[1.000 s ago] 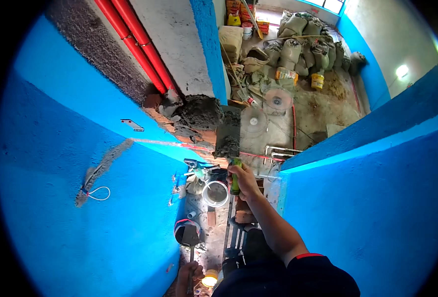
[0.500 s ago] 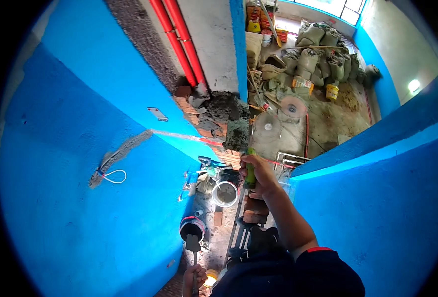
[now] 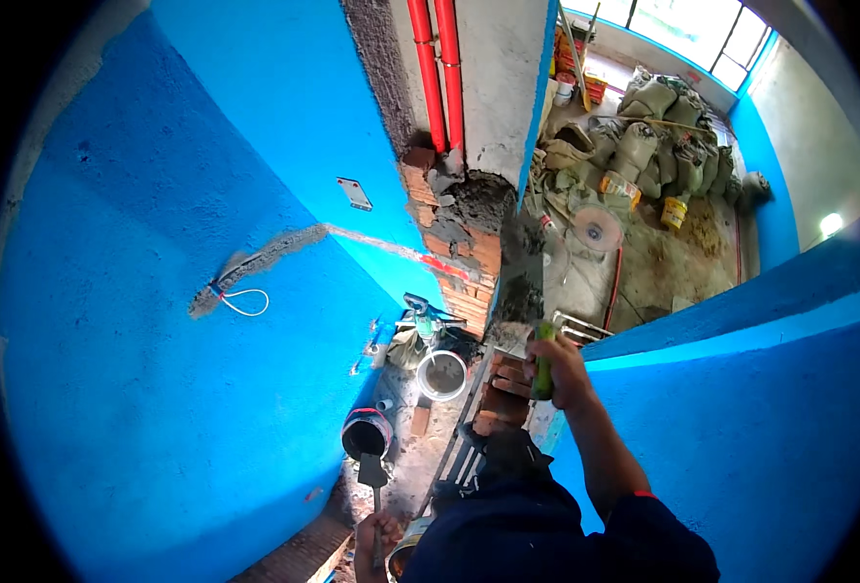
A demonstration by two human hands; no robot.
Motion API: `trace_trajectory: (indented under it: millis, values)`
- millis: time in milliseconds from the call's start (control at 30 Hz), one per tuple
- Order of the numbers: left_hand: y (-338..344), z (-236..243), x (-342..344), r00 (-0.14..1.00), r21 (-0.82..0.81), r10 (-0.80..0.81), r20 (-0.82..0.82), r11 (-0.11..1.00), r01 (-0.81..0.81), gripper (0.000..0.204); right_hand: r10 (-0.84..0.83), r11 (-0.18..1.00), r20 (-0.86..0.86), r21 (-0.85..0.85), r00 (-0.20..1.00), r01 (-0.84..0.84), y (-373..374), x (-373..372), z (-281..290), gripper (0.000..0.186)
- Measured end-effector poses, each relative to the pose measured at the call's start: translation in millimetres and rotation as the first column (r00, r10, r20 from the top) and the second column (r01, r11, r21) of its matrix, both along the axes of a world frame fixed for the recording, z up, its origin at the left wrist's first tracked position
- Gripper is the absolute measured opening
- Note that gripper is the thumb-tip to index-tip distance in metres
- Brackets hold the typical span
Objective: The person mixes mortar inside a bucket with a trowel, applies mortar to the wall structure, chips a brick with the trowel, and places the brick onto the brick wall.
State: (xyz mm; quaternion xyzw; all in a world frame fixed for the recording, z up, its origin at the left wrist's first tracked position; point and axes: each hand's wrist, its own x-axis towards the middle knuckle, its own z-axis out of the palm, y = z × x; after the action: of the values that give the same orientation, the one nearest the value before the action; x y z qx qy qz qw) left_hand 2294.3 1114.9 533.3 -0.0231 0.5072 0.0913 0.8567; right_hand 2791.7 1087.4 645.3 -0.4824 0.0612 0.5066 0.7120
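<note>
My right hand [image 3: 564, 371] is closed round the green handle of a flat plastering trowel [image 3: 521, 277], whose smeared blade stands along the right side of the brick wall end [image 3: 469, 291]. Dark wet mortar [image 3: 480, 201] lies on the top of that brickwork, beside the blade. Low at the bottom, my left hand [image 3: 379, 532] grips a metal handle of a small dark square-bladed trowel [image 3: 372, 469], held just below a dark bucket with a pink rim [image 3: 371, 421].
Red pipes [image 3: 436, 83] run down to the brickwork; a cable loop [image 3: 245, 301] hangs on the blue wall [image 3: 158, 408]. Below are a mixer drill [image 3: 422, 316], white bucket [image 3: 440, 396], stacked bricks [image 3: 503, 403] and metal rails. Beyond are sacks [image 3: 636, 146] and yellow pails [image 3: 674, 214].
The view has turned, shifting the scene rightward. My right hand and trowel have moved right and down, with the blade more clear of the mortar on top. My left hand keeps its hold low down.
</note>
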Motion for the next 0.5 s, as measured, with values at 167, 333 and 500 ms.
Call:
trace_trajectory:
  millis: [167,333,500]
  values:
    - [-9.2,0.7,-2.7,1.000,0.007,0.011,-0.029,1.000,-0.010,0.026,0.185,0.983,0.072,-0.028,0.980,-0.184,-11.5,-1.6,-42.6,0.010]
    - [-22.4,-10.6,-27.7,0.993,0.000,0.085,-0.076,0.996,-0.085,0.027,0.493,0.863,0.186,-0.223,0.850,-0.452,2.7,31.5,-16.2,0.016]
    - [-26.0,-3.8,-22.9,0.995,0.006,0.096,-0.038,0.995,-0.096,0.024,0.751,0.649,0.330,-0.527,0.572,-0.549,-0.1,98.5,7.5,0.022]
